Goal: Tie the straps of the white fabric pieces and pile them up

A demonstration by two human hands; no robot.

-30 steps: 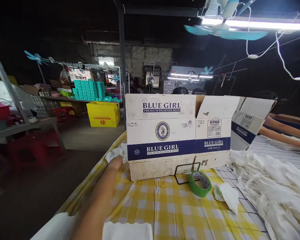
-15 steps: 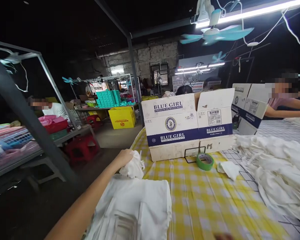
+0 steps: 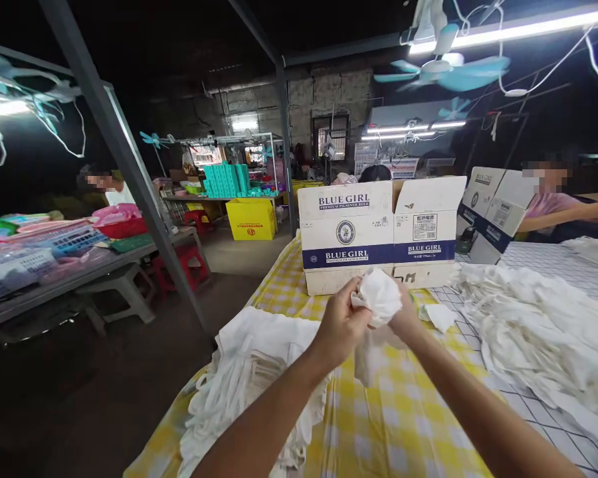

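Both my hands are raised over the yellow checked tablecloth (image 3: 393, 425), holding one crumpled white cloth (image 3: 379, 299) between them. My left hand (image 3: 339, 325) pinches its left side and my right hand (image 3: 406, 317) grips it from the right; part of the cloth hangs down below them. A stack of folded white cloths (image 3: 249, 378) lies at the table's left edge, under my left forearm. Just beyond my hands stands an open "Blue Girl" beer carton (image 3: 379, 232).
A big heap of white cloths (image 3: 533, 325) covers the right of the table, with a small white scrap (image 3: 441, 317) near it. A second carton (image 3: 491, 209) and a seated person (image 3: 558, 206) are at the far right. Left are a metal post (image 3: 129, 166), a cluttered bench (image 3: 54, 259) and another person (image 3: 107, 189).
My left hand has carried the crumpled cloth from the table's left edge up to the middle. My right hand has come into view and taken hold of it. The camera has pulled back.
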